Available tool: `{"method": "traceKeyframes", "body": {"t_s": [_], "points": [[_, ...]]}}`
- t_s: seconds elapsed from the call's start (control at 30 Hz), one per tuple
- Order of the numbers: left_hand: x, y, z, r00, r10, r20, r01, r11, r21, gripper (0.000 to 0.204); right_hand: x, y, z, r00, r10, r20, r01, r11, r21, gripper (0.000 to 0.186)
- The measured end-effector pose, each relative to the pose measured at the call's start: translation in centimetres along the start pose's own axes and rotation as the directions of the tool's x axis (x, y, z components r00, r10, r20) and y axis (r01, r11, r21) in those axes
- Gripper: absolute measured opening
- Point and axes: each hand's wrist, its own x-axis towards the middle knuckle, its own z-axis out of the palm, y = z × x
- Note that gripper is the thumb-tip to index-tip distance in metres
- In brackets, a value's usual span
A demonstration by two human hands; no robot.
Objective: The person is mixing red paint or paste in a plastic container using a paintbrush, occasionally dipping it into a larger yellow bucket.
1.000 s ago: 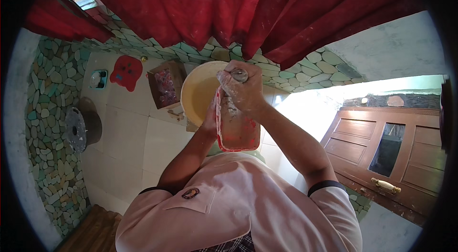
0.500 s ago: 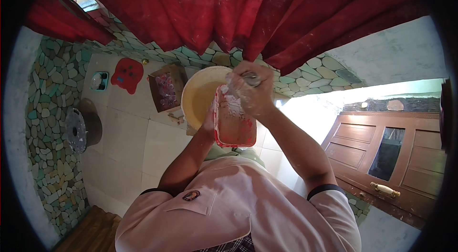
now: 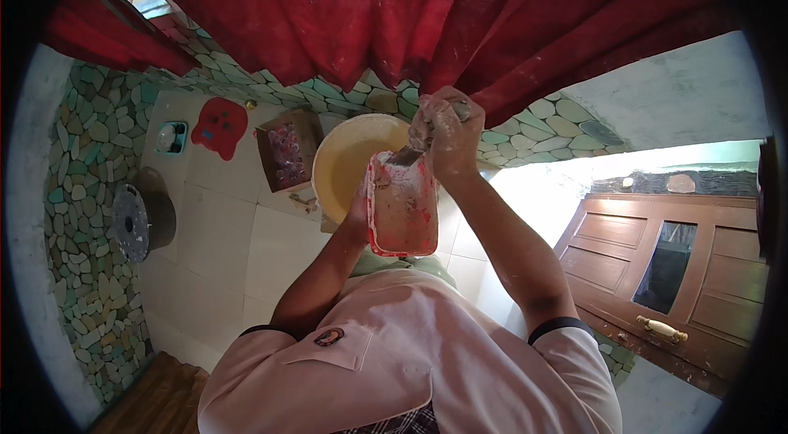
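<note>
My left hand (image 3: 359, 211) grips the left side of a red-rimmed rectangular container (image 3: 405, 225); the fingers under it are hidden. Smears of white paste coat its inside, thickest at the far end. There, a scraper (image 3: 406, 156) dips its blade into the paste. My right hand (image 3: 451, 135) is wrapped round the scraper's handle, its skin spattered with white. Just beyond the container stands a large cream tub (image 3: 335, 159), partly covered by my left hand and the container.
A cardboard box (image 3: 308, 132) of small items stands left of the tub, with a red stool (image 3: 220, 128) farther left. A dark bucket (image 3: 152, 216) is near the stone wall. Red curtains (image 3: 369, 7) hang ahead; a wooden door (image 3: 607, 249) is at right.
My right hand has moved a little right and away from over the container, bringing the scraper's blade into view. The container has shifted slightly left.
</note>
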Motion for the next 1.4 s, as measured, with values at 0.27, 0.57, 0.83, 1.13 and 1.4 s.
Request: {"method": "traceKeyframes", "body": {"t_s": [0.27, 0.57, 0.83, 1.13, 1.4], "points": [[0.2, 0.5, 1.2, 0.979, 0.204, 0.017, -0.202, 0.953, 0.224, 0.054, -3.1, 0.4, 1.7, 0.875, -0.287, 0.389, 0.463, 0.728, -0.505, 0.019], [0.1, -0.1, 1.8, 0.979, 0.083, -0.188, -0.054, 0.986, 0.156, 0.059, -2.9, 1.1, 1.3, 0.932, -0.258, 0.255, 0.359, 0.755, -0.55, 0.017], [0.2, -0.1, 2.4, 0.993, 0.071, 0.089, -0.067, 0.997, -0.045, 0.064, -2.7, 1.9, 1.1, 0.949, -0.232, 0.212, 0.311, 0.796, -0.52, 0.015], [0.4, 0.3, 0.6, 0.999, -0.001, 0.047, 0.009, 0.983, -0.183, 0.058, -3.2, -1.7, 2.7, 0.996, -0.059, 0.066, 0.078, 0.932, -0.354, 0.018], [0.3, 0.2, 1.4, 0.998, -0.006, -0.066, 0.003, 0.999, -0.054, 0.052, -1.2, -0.6, 0.4, 1.0, -0.02, 0.001, 0.02, 0.976, -0.217, 0.016]]}}
